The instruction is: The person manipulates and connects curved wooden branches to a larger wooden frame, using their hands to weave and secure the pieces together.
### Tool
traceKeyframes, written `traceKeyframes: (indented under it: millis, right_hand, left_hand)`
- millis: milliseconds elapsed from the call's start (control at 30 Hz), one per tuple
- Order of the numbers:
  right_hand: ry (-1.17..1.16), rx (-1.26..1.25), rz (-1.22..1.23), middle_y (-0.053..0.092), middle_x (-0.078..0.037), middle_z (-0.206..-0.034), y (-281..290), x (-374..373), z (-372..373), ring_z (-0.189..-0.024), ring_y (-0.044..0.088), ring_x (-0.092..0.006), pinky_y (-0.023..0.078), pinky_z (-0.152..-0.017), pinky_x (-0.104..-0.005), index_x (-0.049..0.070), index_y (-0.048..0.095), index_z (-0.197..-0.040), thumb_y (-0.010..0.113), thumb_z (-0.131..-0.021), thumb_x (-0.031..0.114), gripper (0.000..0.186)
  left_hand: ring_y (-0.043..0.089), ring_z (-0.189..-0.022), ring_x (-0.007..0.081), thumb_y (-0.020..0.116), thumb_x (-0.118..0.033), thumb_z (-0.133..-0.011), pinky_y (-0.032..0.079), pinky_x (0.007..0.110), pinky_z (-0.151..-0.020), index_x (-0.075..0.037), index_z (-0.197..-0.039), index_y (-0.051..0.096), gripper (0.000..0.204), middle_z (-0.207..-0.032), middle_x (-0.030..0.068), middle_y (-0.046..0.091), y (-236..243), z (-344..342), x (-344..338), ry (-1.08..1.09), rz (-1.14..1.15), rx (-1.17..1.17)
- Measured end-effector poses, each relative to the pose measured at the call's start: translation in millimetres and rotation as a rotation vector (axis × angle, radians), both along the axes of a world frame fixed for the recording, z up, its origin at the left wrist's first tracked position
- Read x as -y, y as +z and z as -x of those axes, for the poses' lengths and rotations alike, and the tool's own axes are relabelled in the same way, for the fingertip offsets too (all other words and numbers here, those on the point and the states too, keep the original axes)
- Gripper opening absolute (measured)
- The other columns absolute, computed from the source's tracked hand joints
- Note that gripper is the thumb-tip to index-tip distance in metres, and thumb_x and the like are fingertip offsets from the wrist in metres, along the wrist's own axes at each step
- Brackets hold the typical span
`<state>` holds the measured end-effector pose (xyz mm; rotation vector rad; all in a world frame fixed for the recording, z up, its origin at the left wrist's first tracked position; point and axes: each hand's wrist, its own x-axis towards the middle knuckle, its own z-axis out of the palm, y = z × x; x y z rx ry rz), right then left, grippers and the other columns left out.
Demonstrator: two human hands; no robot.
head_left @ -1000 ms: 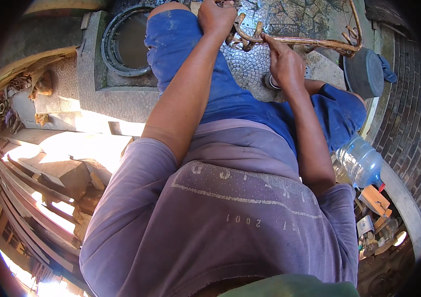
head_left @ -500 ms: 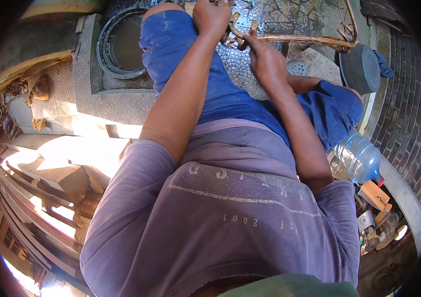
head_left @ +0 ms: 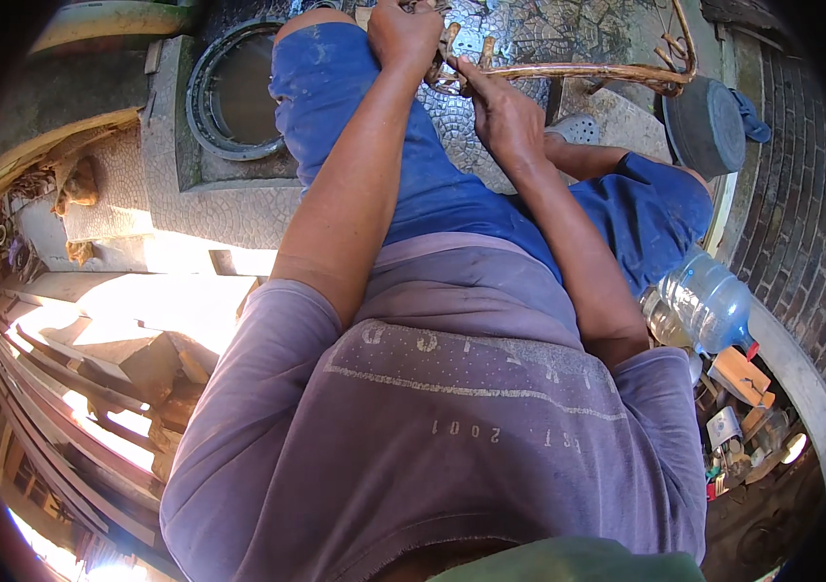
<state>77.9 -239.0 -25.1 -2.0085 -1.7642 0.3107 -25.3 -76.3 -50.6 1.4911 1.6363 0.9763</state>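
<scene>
A glossy brown branch-like piece [head_left: 578, 72] with short forked stubs crosses in front of me at the top of the view, its right end bending upward. My left hand [head_left: 405, 39] is closed by the piece's left end, at the picture's upper edge. What its fingers grip is partly cut off and cannot be made out. My right hand [head_left: 510, 114] is at the stubs, index finger stretched along the piece and the other fingers curled beneath it. Its hold on the piece is partly hidden by the hand itself.
A round dark-rimmed basin [head_left: 201, 107] lies to the left of my knee. At right stand a grey bucket [head_left: 704, 126] and a clear plastic bottle [head_left: 709, 301]. Wooden planks [head_left: 73, 427] are stacked at lower left. Patterned tiles [head_left: 471, 131] cover the floor between my legs.
My right hand has moved a little left and up along the branch-like piece, its index finger now nearer my left hand. The left hand has shifted slightly left.
</scene>
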Motion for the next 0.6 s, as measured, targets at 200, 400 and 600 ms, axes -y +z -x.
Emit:
traceKeyframes:
  millis: [200,400,600]
  right_hand:
    - [-0.175,0.182,0.049,0.071,-0.01,-0.094,14.6,12.1,-45.7,-0.081,0.071,-0.034,0.056,-0.069,-0.0479,0.035,0.063,-0.136,0.059,-0.097,0.013,0.045]
    - [-0.124,0.177,0.066,0.071,-0.009,-0.104,11.0,11.3,-33.8,-0.087,0.07,-0.0353,0.056,-0.072,-0.048,0.036,0.061,-0.14,0.059,-0.099,0.014,0.047]
    - [-0.435,-0.019,-0.241,0.075,-0.01,-0.105,6.9,18.8,-123.0,-0.095,0.071,-0.0303,0.055,-0.078,-0.0389,0.023,0.068,-0.133,0.058,-0.101,0.018,0.034]
  left_hand:
    - [0.072,-0.082,0.0351,0.066,-0.013,-0.082,0.055,0.043,-0.074,-0.004,-0.099,0.075,0.02,-0.085,0.0212,0.073,-4.6,-0.6,-2.7,0.014,-0.013,0.003]
    - [0.068,-0.08,0.0171,0.076,-0.017,-0.088,0.053,0.032,-0.075,0.002,-0.107,0.072,0.027,-0.093,0.0109,0.075,-19.7,7.9,-9.9,-0.054,-0.149,-0.051]
    - [0.067,-0.086,0.0182,0.074,-0.016,-0.089,0.053,0.033,-0.08,0.002,-0.099,0.073,0.021,-0.093,0.0123,0.074,-9.9,14.9,5.5,-0.075,-0.035,0.182]
